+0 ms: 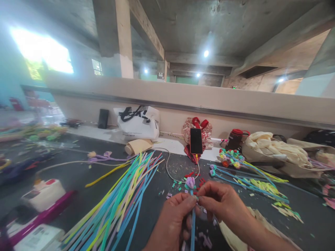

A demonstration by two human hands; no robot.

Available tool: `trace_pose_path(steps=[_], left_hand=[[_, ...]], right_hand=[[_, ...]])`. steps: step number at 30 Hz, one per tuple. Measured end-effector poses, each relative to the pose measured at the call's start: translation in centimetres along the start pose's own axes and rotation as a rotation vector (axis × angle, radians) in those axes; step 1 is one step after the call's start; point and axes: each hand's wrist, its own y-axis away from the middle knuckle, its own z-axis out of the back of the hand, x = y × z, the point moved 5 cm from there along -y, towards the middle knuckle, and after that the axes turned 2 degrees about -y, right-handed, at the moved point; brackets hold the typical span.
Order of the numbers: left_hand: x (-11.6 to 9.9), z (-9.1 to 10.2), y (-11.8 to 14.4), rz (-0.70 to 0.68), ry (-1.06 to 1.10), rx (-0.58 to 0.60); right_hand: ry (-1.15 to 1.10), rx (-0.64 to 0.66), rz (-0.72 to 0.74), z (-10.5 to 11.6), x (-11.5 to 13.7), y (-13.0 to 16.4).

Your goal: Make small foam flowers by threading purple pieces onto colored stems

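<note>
Blue stem [193,223] between hands [178,212] [222,200], white bag [137,125], black lettering [133,113] unclear

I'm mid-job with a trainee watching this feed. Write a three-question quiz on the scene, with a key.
1. True or false: a cable runs to the lower end of the phone.
2. What colour is the flower head atop the blue stem at the left hand and right hand? A red, B purple, C yellow.
3. Fill in: the bundle of long coloured stems lies nearer the ____ hand.

Key: 1 true; 2 B; 3 left.
</note>
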Motion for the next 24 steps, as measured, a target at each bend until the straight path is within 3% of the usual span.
trace_pose_path(steps=[7,12,16,24], left_hand=[[0.6,0.0,-0.2,0.067,-0.048,0.001],[1.0,-0.1,-0.2,0.116,-0.107,0.015],[1.1,-0.3,-0.2,0.130,-0.155,0.038],[1.4,-0.4,-0.1,0.174,-0.191,0.064]], right_hand=[[0.095,0.088,-0.006,1.7,0.2,0.3],[0.331,0.122,0.273,3.6,3.0,0.7],[0.511,0.191,0.402,3.3,4.4,0.9],[0.653,0.255,0.445,2.0,4.8,0.8]])
